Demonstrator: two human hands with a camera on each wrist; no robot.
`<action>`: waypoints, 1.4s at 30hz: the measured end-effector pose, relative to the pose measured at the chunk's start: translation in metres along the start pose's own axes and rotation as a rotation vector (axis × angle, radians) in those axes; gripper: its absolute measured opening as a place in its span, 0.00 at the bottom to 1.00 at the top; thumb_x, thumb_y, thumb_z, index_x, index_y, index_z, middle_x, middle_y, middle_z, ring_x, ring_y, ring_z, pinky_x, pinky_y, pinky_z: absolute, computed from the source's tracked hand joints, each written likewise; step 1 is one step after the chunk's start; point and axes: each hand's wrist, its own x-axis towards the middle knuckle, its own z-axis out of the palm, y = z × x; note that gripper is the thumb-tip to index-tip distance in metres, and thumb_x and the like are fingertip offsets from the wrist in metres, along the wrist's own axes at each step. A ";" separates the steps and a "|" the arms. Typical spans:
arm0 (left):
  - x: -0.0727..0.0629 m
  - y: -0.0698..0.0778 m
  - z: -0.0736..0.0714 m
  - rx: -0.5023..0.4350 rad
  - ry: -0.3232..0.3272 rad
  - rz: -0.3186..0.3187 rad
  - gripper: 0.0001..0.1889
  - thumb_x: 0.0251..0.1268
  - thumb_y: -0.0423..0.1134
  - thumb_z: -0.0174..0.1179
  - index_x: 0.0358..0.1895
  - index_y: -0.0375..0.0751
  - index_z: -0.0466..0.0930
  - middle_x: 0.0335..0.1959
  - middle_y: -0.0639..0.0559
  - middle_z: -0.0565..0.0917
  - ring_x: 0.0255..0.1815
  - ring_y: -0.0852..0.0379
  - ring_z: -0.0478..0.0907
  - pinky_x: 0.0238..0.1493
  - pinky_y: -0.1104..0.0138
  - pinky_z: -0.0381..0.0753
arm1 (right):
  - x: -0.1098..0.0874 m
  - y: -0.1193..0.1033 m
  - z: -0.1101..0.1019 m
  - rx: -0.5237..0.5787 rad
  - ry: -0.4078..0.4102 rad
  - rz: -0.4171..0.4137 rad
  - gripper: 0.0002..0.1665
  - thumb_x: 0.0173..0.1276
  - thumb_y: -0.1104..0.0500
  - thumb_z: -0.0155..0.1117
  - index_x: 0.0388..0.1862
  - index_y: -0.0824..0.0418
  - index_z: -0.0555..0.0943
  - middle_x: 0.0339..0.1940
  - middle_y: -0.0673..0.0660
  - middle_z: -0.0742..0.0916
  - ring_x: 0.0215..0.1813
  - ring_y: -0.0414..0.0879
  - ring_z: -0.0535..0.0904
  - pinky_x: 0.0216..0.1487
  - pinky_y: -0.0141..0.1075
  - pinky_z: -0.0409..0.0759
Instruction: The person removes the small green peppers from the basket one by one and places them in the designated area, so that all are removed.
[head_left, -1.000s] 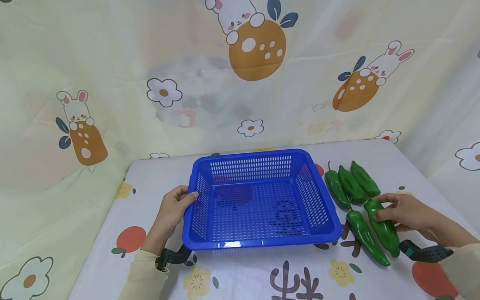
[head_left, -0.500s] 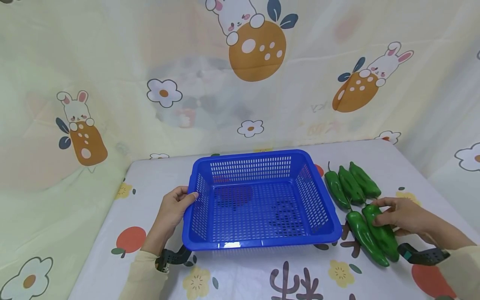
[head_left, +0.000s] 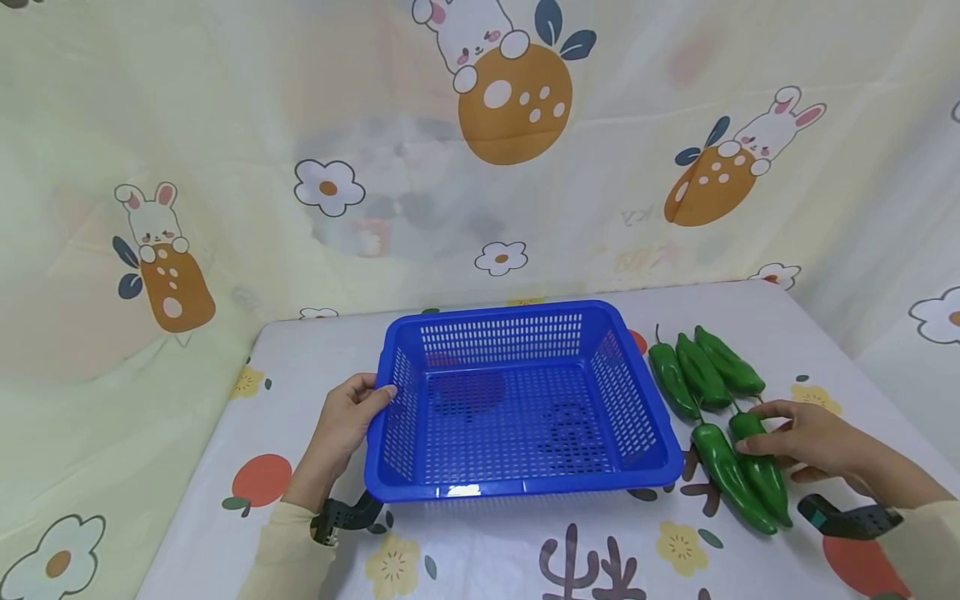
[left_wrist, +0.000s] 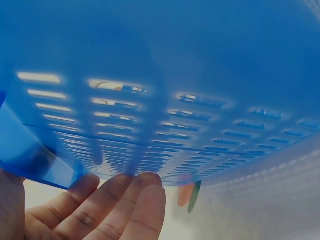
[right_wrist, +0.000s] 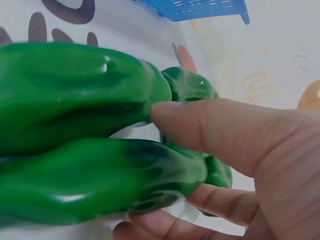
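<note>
A blue perforated plastic basket [head_left: 525, 490] stands in the middle of the table. My left hand [head_left: 348, 417] grips its left rim, thumb over the top; in the left wrist view the fingers [left_wrist: 145, 212] lie under the slotted wall. To the right of the basket, my right hand [head_left: 813, 437] holds a long green pepper [head_left: 767, 487] near its stem end, thumb on one side and fingers on the other. Alongside it lies another green pepper [head_left: 727, 479]. In the right wrist view the thumb passes over the held pepper [right_wrist: 100, 182] toward its neighbour [right_wrist: 65, 90].
Behind the right hand, three more green peppers [head_left: 701, 371] lie side by side, close to the basket's right wall. A patterned white cloth [head_left: 450, 558] covers the table. A curtain with rabbit prints [head_left: 405, 250] hangs along the back edge.
The right hand has shifted the held pepper left, up against the one beside it. The far right pepper has moved slightly, its stem end leftward. The left hand and basket stay put.
</note>
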 end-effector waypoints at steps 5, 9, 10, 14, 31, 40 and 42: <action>0.000 0.000 0.001 0.000 0.004 0.001 0.16 0.77 0.42 0.61 0.56 0.34 0.80 0.44 0.39 0.87 0.40 0.52 0.86 0.43 0.67 0.88 | -0.001 0.001 -0.002 -0.008 -0.003 -0.002 0.52 0.71 0.46 0.71 0.73 0.81 0.57 0.45 0.66 0.83 0.41 0.48 0.85 0.43 0.48 0.90; 0.001 -0.001 0.002 -0.001 0.004 0.004 0.15 0.77 0.42 0.61 0.56 0.33 0.81 0.44 0.39 0.87 0.40 0.52 0.86 0.42 0.68 0.87 | -0.003 0.001 -0.005 -0.028 -0.008 -0.004 0.52 0.72 0.46 0.70 0.73 0.81 0.56 0.46 0.67 0.83 0.42 0.50 0.85 0.44 0.50 0.90; 0.001 -0.001 0.002 0.000 0.004 0.004 0.15 0.77 0.42 0.60 0.56 0.33 0.81 0.43 0.39 0.87 0.40 0.52 0.86 0.42 0.68 0.87 | -0.004 0.001 -0.006 -0.039 -0.009 -0.006 0.52 0.72 0.46 0.69 0.73 0.81 0.56 0.47 0.68 0.82 0.43 0.50 0.85 0.44 0.51 0.90; 0.002 0.000 0.003 0.004 0.004 0.004 0.16 0.77 0.42 0.61 0.56 0.33 0.81 0.43 0.39 0.87 0.40 0.52 0.86 0.42 0.68 0.87 | -0.006 0.000 -0.010 -0.079 -0.001 -0.017 0.53 0.73 0.45 0.69 0.73 0.82 0.56 0.48 0.71 0.82 0.45 0.55 0.86 0.44 0.53 0.90; 0.003 0.005 -0.013 0.371 -0.065 0.128 0.21 0.81 0.51 0.55 0.59 0.36 0.81 0.49 0.42 0.88 0.49 0.47 0.86 0.47 0.55 0.88 | -0.005 -0.049 -0.042 -0.257 0.077 -0.122 0.48 0.76 0.42 0.63 0.67 0.84 0.63 0.51 0.84 0.80 0.44 0.67 0.86 0.40 0.55 0.90; 0.018 0.055 -0.040 0.816 -0.201 0.198 0.24 0.80 0.49 0.56 0.64 0.32 0.79 0.59 0.35 0.85 0.58 0.35 0.84 0.55 0.43 0.86 | 0.007 -0.102 -0.059 -0.464 0.383 -0.278 0.49 0.76 0.36 0.59 0.70 0.80 0.65 0.61 0.89 0.74 0.57 0.84 0.74 0.47 0.69 0.84; 0.026 0.067 -0.042 0.878 -0.179 0.226 0.26 0.80 0.50 0.56 0.67 0.32 0.77 0.62 0.34 0.83 0.61 0.34 0.81 0.59 0.41 0.83 | 0.014 -0.113 -0.062 -0.480 0.424 -0.280 0.53 0.76 0.33 0.58 0.74 0.77 0.62 0.64 0.89 0.70 0.62 0.85 0.70 0.52 0.72 0.79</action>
